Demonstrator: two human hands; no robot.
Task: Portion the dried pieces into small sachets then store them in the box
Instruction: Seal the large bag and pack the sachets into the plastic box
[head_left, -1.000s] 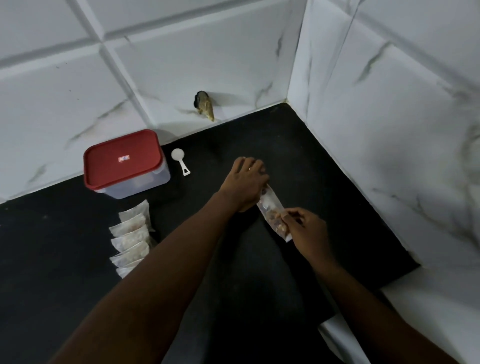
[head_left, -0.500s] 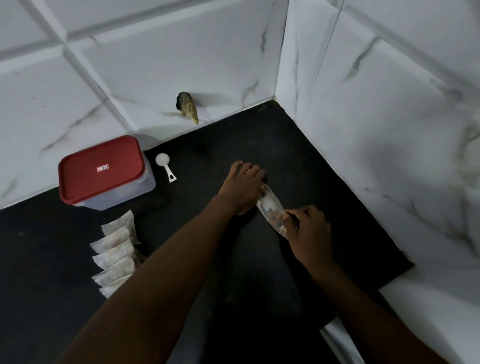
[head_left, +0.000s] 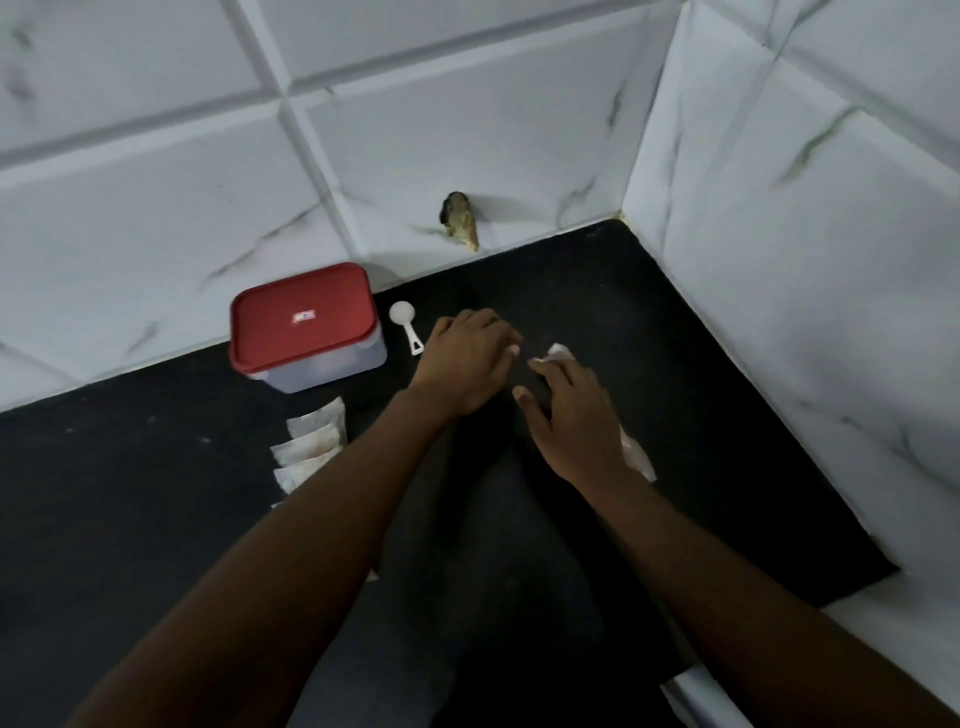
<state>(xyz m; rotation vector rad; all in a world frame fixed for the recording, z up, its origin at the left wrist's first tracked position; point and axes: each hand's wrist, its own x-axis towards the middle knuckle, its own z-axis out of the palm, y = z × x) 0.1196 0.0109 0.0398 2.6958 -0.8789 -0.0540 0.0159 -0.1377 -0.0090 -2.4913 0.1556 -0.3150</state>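
Where the black desk (head_left: 675, 395) runs toward the corner of the tiled walls, the sachet (head_left: 560, 354) lies flat under the right hand (head_left: 574, 421). One white end pokes out past the fingertips and the other end shows beside the wrist. It sits well apart from the right wall (head_left: 805, 270), with bare desk between it and both that wall and the corner behind. More bare desk runs toward the near right edge.

The right hand is spread palm down with the fingers straight and the thumb held out, pressing the sachet rather than gripping it. The left hand (head_left: 465, 361) rests just beside it with the knuckles up. Its fingers are loosely curled toward the desk and its grip is released, seemingly holding nothing. A narrow gap of desk separates the two hands.

Just left of the left hand lies a white scoop (head_left: 404, 322). Beyond it, near the back wall (head_left: 415, 130), stands the box (head_left: 306, 327) with its red lid on. A row of filled sachets (head_left: 314, 439) lies in front of the box, partly hidden by the left forearm.

Half a second ago both hands pinched the sachet between them. The left has since let go, and the right now lies flat on top of it.
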